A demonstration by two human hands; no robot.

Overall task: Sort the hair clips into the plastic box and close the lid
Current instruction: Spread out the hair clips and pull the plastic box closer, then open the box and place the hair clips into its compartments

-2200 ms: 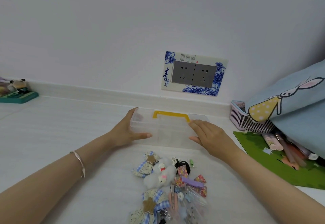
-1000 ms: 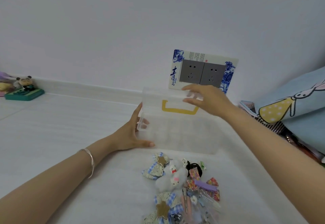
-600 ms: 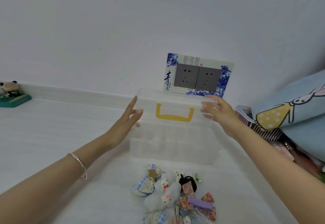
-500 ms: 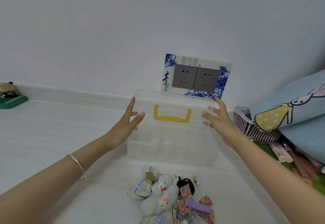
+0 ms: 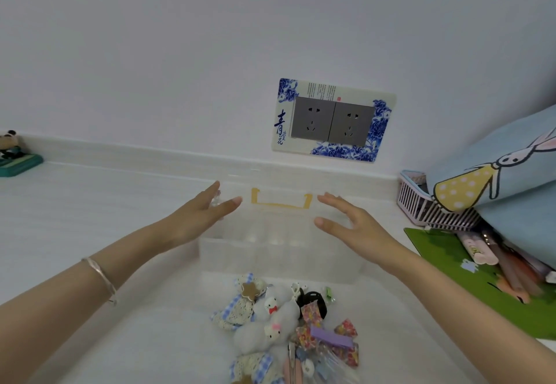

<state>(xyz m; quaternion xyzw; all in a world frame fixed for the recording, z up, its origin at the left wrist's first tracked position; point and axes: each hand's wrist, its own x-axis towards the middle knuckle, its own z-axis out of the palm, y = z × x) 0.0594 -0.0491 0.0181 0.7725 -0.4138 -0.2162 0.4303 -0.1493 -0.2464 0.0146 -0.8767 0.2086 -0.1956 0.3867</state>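
Both hands, left hand [image 5: 201, 214] and right hand [image 5: 350, 223], hover open and empty beside the clear plastic box [image 5: 279, 251], with the colourful hair-clip pile [image 5: 288, 332] lying nearer, just this side of it.

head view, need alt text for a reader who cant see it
Two bare hands, left and right, hover open at either side of a clear plastic box whose yellow-handled lid lies swung back. A colourful pile of hair clips waits on the white table in front.
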